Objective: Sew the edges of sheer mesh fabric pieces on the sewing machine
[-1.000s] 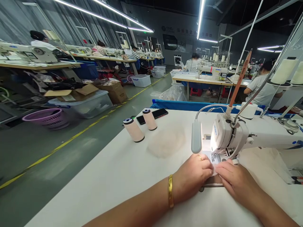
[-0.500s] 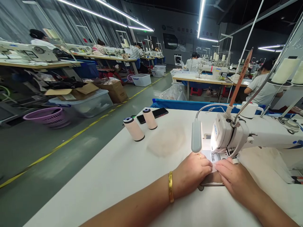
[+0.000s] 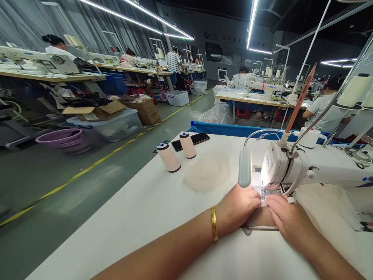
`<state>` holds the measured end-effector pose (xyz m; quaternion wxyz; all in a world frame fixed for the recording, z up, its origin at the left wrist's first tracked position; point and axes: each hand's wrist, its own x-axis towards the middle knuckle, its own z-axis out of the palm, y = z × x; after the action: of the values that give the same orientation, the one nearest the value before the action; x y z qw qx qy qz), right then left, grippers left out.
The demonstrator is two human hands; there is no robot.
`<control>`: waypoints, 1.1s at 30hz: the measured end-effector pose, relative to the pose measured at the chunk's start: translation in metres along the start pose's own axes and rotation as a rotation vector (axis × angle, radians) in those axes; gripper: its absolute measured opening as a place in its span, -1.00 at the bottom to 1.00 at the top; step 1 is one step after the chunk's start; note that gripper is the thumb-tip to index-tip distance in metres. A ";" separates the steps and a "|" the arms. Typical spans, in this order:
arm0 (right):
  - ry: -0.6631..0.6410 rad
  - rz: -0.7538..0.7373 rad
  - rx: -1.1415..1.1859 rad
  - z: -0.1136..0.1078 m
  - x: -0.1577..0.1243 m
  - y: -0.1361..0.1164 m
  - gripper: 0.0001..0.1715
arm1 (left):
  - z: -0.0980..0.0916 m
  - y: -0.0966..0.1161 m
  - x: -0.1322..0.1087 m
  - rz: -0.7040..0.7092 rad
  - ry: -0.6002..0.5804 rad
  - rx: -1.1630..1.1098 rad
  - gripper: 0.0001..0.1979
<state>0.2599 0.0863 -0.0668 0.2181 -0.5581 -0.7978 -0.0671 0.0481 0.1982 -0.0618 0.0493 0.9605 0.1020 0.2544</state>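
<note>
My left hand [image 3: 240,204], with a gold bangle at the wrist, rests just left of the needle area of a white sewing machine [image 3: 335,165]. Its fingers are bent and pressed together on a thin whitish fabric [image 3: 263,203]. From the other side, my right hand [image 3: 293,219] has its fingertips closed at the same fabric, nearly meeting the left ones. The fabric runs up to the presser foot [image 3: 265,192]; its exact edges are hidden by the fingers. Between my hands lies a brown surface [image 3: 262,217] with a pale lower edge. A small lamp [image 3: 245,168] lights the spot.
Two pale pink thread spools [image 3: 169,157] and a black phone [image 3: 190,141] occupy the left far side of the white table [image 3: 163,217]. A round beige patch [image 3: 206,173] lies nearer. Sheer fabric [image 3: 320,206] spreads at the right. Co-workers sit and stand at other machines.
The view has shifted slightly, so the room appears farther right. Both hands stay at the presser foot with the fabric. In the background, a person in a striped shirt now stands upright.
</note>
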 end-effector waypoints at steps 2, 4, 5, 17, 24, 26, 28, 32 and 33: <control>0.006 0.000 0.003 0.001 0.000 0.000 -0.55 | 0.000 -0.001 0.001 -0.002 0.005 -0.006 -0.69; 0.017 0.007 0.008 0.002 0.000 0.001 -0.55 | -0.001 -0.001 0.002 -0.006 0.000 0.000 -0.69; 0.022 0.007 0.010 0.002 0.000 0.002 -0.55 | -0.001 -0.001 0.003 -0.009 -0.006 0.007 -0.68; 0.084 0.029 -0.019 0.003 -0.001 0.010 -0.57 | -0.019 0.012 0.005 -0.068 0.025 0.006 -0.72; -0.007 0.021 0.250 -0.021 0.000 -0.010 -0.71 | -0.029 0.015 0.005 -0.143 0.002 -0.009 -0.80; -0.122 -0.069 0.281 -0.024 0.003 -0.011 -0.76 | -0.027 0.012 0.005 -0.196 -0.001 0.032 -0.83; -0.084 -0.039 0.139 -0.024 0.005 -0.001 -0.78 | -0.025 0.011 0.003 -0.223 -0.021 0.035 -0.82; 0.164 0.058 -0.132 -0.023 -0.001 0.022 -0.74 | -0.025 0.017 0.002 -0.184 -0.055 -0.008 -0.76; 0.195 0.042 -0.110 -0.023 -0.003 0.022 -0.73 | -0.025 0.019 0.001 -0.165 -0.063 -0.015 -0.77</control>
<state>0.2870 0.0841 -0.0506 0.2649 -0.5765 -0.7562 -0.1600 0.0400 0.1810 -0.0365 0.0805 0.9560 0.1772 0.2196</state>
